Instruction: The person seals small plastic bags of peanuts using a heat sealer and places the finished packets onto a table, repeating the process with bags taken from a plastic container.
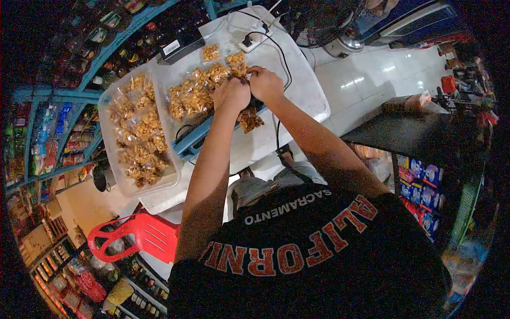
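Note:
My left hand (232, 95) is closed, its fingers bent over at the edge of the clear snack packets. Beside it, my right hand (266, 85) is pinched, fingertips against a small snack packet (237, 63); what lies between the fingers is partly hidden. Under my left forearm runs a long blue device (194, 139), which looks like a bag sealer. A darker brown snack packet (251, 121) lies on its near side, below my hands. To the left of my hands several filled packets (186, 98) lie in a row, and one small packet (211, 52) sits farther back.
A clear plastic tub (173, 169) of snack packets stands at the left of the white table (313, 101). Behind are a dark box with a label (178, 47) and a white power strip (256, 40) with black cables. A red plastic chair (141, 234) is at lower left.

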### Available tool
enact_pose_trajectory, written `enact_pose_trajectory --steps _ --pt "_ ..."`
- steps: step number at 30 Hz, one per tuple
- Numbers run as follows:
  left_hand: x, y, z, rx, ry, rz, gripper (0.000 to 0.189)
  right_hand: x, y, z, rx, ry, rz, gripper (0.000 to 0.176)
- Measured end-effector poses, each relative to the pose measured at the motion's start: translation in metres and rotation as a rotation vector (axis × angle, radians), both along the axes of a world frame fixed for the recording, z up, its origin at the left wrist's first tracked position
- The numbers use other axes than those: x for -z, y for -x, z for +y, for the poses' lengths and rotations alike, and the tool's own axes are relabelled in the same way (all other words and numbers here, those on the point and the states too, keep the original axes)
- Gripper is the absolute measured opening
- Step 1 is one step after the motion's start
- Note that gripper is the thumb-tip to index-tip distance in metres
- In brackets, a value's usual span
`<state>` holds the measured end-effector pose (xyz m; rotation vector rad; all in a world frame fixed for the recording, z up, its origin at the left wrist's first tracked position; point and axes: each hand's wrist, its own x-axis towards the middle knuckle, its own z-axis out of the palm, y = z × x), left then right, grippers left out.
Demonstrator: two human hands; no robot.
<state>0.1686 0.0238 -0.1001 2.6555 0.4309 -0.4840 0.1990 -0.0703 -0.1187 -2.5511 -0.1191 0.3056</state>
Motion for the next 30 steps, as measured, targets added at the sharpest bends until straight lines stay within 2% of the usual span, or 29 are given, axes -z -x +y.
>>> enact_pose_trajectory --steps 2,5,10,11,12,13,14,15,16,17,18,19,21,24,27,30 --pt "-0.003 0.004 -0.002 -0.066 0.010 -0.067 0.037 0.001 0.001 0.001 -0.003 -0.007 0.011 0.027" --pt "0.004 0.002 0.000 -0.041 0.002 -0.053 0.038 0.004 -0.001 0.002 0.013 0.029 0.042 0.027" --pt "0.013 0.000 0.004 0.028 0.004 -0.062 0.039 0.015 0.004 0.000 0.005 -0.026 -0.150 0.025" --pt "0.013 0.001 0.003 0.036 -0.015 -0.031 0.039 0.012 0.005 -0.002 -0.092 0.075 -0.105 0.028" --pt "0.009 0.001 0.000 0.056 -0.028 -0.016 0.039 0.007 0.007 -0.005 -0.152 0.050 -0.121 0.027" --pt "0.004 0.003 0.000 0.157 -0.080 -0.034 0.040 0.012 0.006 -0.003 -0.110 0.073 -0.116 0.027" --pt "0.027 0.002 0.005 0.163 -0.124 -0.058 0.042 0.057 0.000 -0.007 -0.401 0.246 -0.113 0.026" --pt "0.066 0.001 0.018 0.199 -0.128 -0.154 0.046 0.010 0.012 0.000 0.073 -0.124 -0.107 0.025" --pt "0.043 0.002 0.009 0.150 -0.050 -0.181 0.048 0.015 0.008 -0.001 0.024 -0.005 -0.078 0.025" --pt "0.007 0.008 -0.003 0.119 -0.047 -0.132 0.048 0.006 0.009 -0.001 0.114 -0.066 -0.052 0.025" --pt "0.029 0.000 0.004 0.164 -0.100 -0.045 0.046 0.033 0.005 -0.002 -0.062 0.000 -0.160 0.025" --pt "0.028 0.002 0.005 0.315 -0.241 -0.089 0.042 0.011 0.009 -0.005 -0.005 -0.083 -0.179 0.025" --pt "0.053 -0.002 0.011 0.197 -0.169 -0.187 0.037 0.010 0.004 -0.004 0.102 -0.070 -0.042 0.026" --pt "0.013 0.008 -0.005 0.131 -0.094 -0.119 0.035 -0.001 0.010 -0.008 0.021 -0.055 -0.117 0.026" --pt "0.009 0.006 -0.003 0.155 -0.120 -0.061 0.035 -0.010 0.013 -0.011 0.052 -0.092 -0.086 0.027" --pt "0.029 0.005 0.002 0.131 -0.103 -0.176 0.034 -0.012 0.013 -0.007 0.144 -0.133 -0.086 0.028"
